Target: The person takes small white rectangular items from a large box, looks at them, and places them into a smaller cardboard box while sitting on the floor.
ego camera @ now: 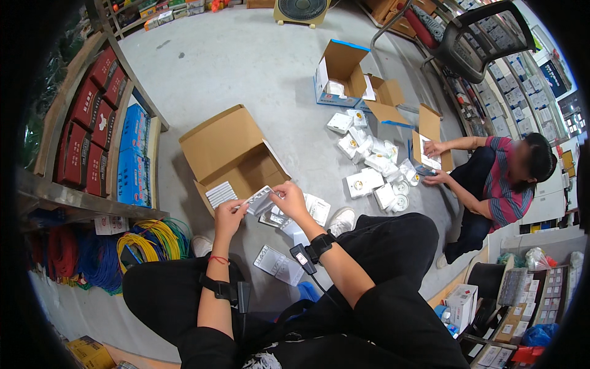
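Note:
My left hand [228, 217] and my right hand [289, 199] grip opposite ends of a white plastic panel [259, 202], held tilted above the floor. Just beyond it stands an open cardboard box [228, 138] with its lid folded back. A row of white flat pieces [222, 195] stands in the box's near left corner. Below my hands, more white plastic panels [318, 208] lie in a loose pile on the floor, partly hidden by my right hand and forearm. Closer to me, two joined or overlapping grey-white panels [277, 265] rest flat between my legs.
Packaged white fittings [368, 157] lie scattered at the right. There, a person [502, 184] crouches with both hands at a small open carton [429, 143]. Larger open cartons [341, 76] stand behind. A shelf [133, 87] and coiled wires [147, 240] are at left.

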The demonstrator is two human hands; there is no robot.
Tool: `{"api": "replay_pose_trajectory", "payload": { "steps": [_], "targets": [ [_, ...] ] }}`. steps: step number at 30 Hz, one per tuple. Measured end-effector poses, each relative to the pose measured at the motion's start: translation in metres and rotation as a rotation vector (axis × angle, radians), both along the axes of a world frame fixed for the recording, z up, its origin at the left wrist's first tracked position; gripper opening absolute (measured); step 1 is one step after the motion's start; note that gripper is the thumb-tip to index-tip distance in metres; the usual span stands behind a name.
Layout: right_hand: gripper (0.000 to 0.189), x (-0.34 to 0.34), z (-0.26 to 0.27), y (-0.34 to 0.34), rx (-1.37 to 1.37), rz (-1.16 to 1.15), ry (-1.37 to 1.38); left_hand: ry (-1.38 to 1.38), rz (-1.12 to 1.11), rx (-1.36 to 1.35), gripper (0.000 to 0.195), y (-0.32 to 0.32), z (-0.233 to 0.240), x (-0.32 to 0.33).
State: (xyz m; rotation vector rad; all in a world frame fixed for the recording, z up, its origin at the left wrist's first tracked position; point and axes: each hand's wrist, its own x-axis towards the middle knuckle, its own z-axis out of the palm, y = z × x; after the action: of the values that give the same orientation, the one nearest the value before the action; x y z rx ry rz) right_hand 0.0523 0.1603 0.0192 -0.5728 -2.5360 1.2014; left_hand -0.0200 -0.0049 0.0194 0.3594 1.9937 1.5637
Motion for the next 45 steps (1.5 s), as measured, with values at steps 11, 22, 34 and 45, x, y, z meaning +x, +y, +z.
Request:
{"api": "replay_pose_trajectory", "payload": {
  "steps": [11, 22, 34, 45],
  "targets": [
    [0.020, -0.013, -0.001, -0.011, -0.640, 0.103, 0.154, 0.369, 0.027, 0.015, 0.023, -0.001, 0.008, 0.001],
    [0.032, -0.009, -0.007, -0.010, -0.984, 0.109, 0.065, 0.440, 0.019, -0.078, 0.028, 0.003, 0.006, 0.010],
    [0.032, -0.084, -0.033, -0.011, -1.045, 0.107, -0.098, 0.865, 0.038, -0.570, 0.014, 0.004, -0.004, -0.041],
    [0.029, -0.139, -0.092, -0.044, -0.537, 0.165, -0.360, 0.855, -0.355, -1.031, 0.012, -0.016, -0.036, -0.110]
  ]
}}
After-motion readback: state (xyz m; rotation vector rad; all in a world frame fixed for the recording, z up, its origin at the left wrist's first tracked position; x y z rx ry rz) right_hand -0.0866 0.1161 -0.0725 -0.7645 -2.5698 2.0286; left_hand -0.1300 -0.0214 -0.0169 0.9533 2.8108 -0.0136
